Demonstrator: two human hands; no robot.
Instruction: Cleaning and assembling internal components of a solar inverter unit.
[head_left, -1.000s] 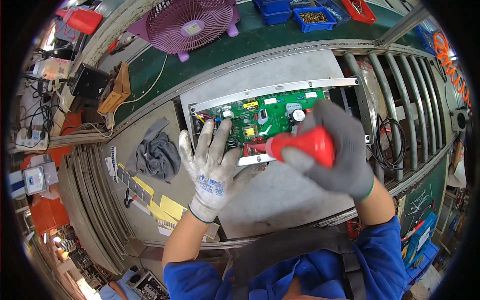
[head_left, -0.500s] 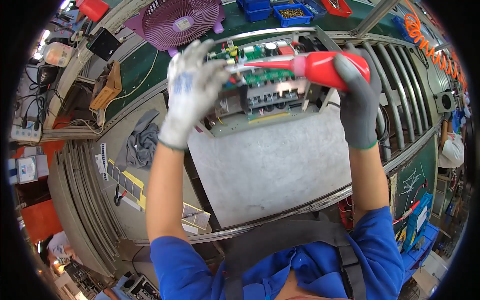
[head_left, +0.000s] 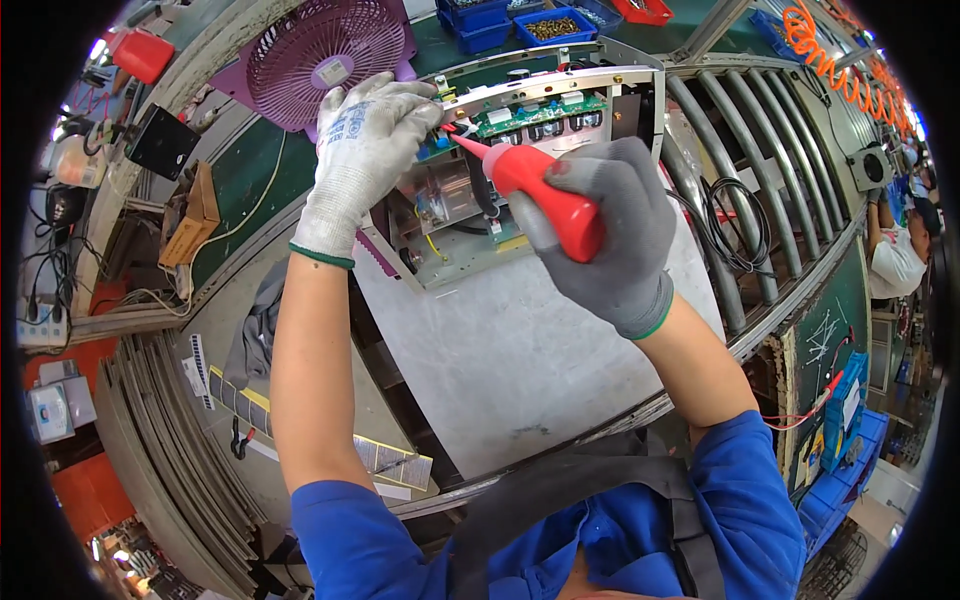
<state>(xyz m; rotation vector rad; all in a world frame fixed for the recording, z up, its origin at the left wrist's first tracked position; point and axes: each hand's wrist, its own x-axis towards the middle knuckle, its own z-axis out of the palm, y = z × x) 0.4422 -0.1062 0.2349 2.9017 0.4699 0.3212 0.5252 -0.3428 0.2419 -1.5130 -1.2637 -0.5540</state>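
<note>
My right hand [head_left: 610, 220], in a grey glove, is wrapped round a red squeeze bottle [head_left: 550, 195] with a long tapered nozzle. The bottle slants, and its nozzle tip points into an open metal-framed electronic unit [head_left: 545, 90], close to my left fingertips. My left hand [head_left: 375, 130], in a white glove, lies at the unit's upper left corner with fingers bent together; what they grip is hidden. Inside the unit are a green circuit board [head_left: 560, 108], dark wiring and a yellow wire [head_left: 437, 247].
Beyond my left hand stands a purple fan [head_left: 325, 60]. A blue bin of small brass-coloured parts [head_left: 556, 30] sits at the back. Metal rollers [head_left: 740, 180] with a coiled black cable [head_left: 735, 225] lie to the right. A bare grey metal plate [head_left: 520, 370] is in front.
The bottle has swung from nearly level to a slant, and my right hand has come left and nearer. Its nozzle now reaches into the unit. My left fingers have closed together at the unit's corner.
</note>
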